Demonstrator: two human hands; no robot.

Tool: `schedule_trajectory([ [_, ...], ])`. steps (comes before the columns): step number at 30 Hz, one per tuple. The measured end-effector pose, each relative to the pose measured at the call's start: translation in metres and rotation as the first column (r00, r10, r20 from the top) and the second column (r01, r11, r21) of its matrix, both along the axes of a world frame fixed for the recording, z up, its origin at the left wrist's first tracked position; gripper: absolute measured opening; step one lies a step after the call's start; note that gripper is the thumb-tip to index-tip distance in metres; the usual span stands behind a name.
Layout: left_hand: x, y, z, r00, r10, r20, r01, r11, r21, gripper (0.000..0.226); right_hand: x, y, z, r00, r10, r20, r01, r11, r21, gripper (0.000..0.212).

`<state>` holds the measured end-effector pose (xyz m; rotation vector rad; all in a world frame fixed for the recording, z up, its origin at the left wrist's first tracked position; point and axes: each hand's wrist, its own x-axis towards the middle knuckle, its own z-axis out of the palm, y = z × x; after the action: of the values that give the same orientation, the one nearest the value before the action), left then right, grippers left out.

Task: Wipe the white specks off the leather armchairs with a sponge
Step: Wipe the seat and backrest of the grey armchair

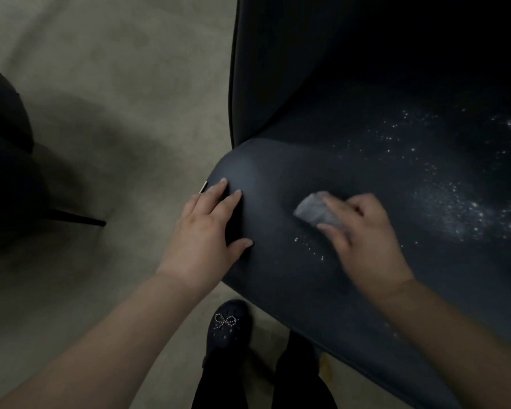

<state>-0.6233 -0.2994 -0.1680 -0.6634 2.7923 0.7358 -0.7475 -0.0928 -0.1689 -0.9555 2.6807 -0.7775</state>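
Dim grey carpet [106,93] fills the left of the room, and on it, well to the left of the person's hands, stands the dark bulk of a second chair [3,160] with one thin black leg [74,218] reaching out over the floor.

Next comes the left hand [204,231], laid flat with straight, spread fingers on the rounded front corner of the leather armchair [292,178]; it holds nothing and looks to be steadying the seat. Just beyond its fingertips a small pale tag or strip [203,186] pokes out at the seat edge. Below it, on the carpet, a dark shoe with a beaded bow [226,323] is planted.

To the right, the right hand [363,231] pinches a small grey sponge [316,211], fingers over its top and thumb at its near side, and presses it to the seat. The hand is blurred, so a stroke seems to be under way. A few white specks [310,249] lie just under the thumb; the heavier scatter [466,208] spreads further right, well clear of the sponge.

The sponge appears light and soft, likely to fold if squeezed hard, so a broad hold across its back suits it. The leather looks smooth and slick; loose specks may skid along rather than lift, I'd guess.
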Motion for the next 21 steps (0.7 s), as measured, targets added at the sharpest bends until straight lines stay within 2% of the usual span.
schedule_trajectory([
  [3, 0.007, 0.002, 0.000, 1.000, 0.014, -0.008, -0.014, 1.000, -0.004, 0.081, -0.016, -0.009, -0.004, 0.982, -0.184, -0.029, 0.183, 0.983, -0.029, 0.045],
  [5, 0.008, 0.005, 0.000, 1.000, 0.024, -0.012, -0.024, 1.000, 0.001, 0.081, -0.008, -0.032, -0.004, 0.978, -0.207, 0.025, 0.208, 0.976, -0.061, 0.044],
  [8, 0.012, 0.004, 0.000, 0.999, 0.027, -0.021, -0.026, 1.000, 0.017, 0.081, 0.033, -0.039, -0.001, 0.990, -0.029, 0.141, 0.039, 0.997, -0.065, 0.044],
  [10, 0.016, 0.002, 0.000, 1.000, 0.018, -0.015, -0.018, 1.000, 0.019, 0.082, 0.050, -0.016, 0.000, 0.994, 0.067, 0.087, -0.066, 0.998, -0.005, 0.050],
  [11, 0.018, 0.001, 0.000, 1.000, 0.014, -0.008, -0.014, 1.000, 0.017, 0.082, 0.049, -0.004, 0.000, 0.996, 0.056, 0.067, -0.057, 0.998, 0.007, 0.052],
  [15, 0.025, 0.005, -0.002, 1.000, 0.009, -0.019, -0.009, 1.000, -0.007, 0.083, 0.020, 0.006, -0.005, 0.977, -0.212, -0.033, 0.210, 0.976, -0.062, 0.048],
  [17, 0.025, 0.011, -0.003, 0.999, 0.029, -0.025, -0.030, 0.999, -0.020, 0.082, 0.023, -0.010, -0.007, 0.961, -0.275, 0.003, 0.274, 0.957, -0.100, 0.045],
  [19, 0.024, 0.014, -0.003, 0.999, 0.042, -0.026, -0.042, 0.999, -0.029, 0.082, 0.046, -0.020, -0.008, 0.976, -0.198, 0.095, 0.208, 0.973, -0.104, 0.042],
  [21, 0.024, 0.015, -0.003, 0.999, 0.028, -0.025, -0.029, 0.999, -0.033, 0.083, 0.068, -0.012, -0.006, 0.993, -0.024, 0.119, 0.034, 0.996, -0.088, 0.048],
])
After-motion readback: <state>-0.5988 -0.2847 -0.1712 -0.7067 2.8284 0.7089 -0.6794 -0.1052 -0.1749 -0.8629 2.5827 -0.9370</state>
